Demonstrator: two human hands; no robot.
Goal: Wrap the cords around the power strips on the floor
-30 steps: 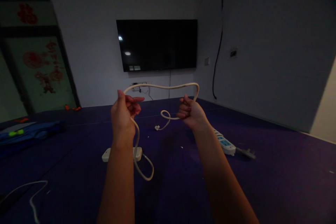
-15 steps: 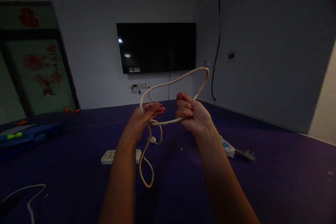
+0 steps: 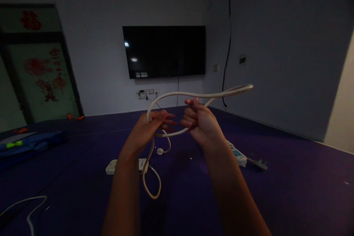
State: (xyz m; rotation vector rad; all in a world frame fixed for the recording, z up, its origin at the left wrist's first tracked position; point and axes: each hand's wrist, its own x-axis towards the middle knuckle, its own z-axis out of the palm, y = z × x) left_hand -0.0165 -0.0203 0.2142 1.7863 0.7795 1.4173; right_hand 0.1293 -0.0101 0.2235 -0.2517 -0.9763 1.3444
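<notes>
A looped white power cord [image 3: 190,95] is held up between both hands. My left hand [image 3: 148,127] grips the cord near the thumb, its other fingers partly stretched to the right. My right hand [image 3: 200,120] has its fingers curled round the cord, and the loop's far end sticks out to the upper right. From my left hand the cord hangs down in another loop towards a white power strip [image 3: 111,167] on the floor, partly hidden by my left forearm. The cord's round white plug [image 3: 160,151] lies on the floor beyond.
A second power strip [image 3: 238,156] with a grey plug [image 3: 260,164] lies right of my right forearm on the purple floor [image 3: 190,199]. Another white cable [image 3: 30,210] lies at lower left, blue cloth [image 3: 41,140] behind it. A television [image 3: 167,51] hangs ahead.
The upper loop of the cord has swung down and stretched out to the right. The fingers of my right hand have loosened slightly. Both hands stay in nearly the same place.
</notes>
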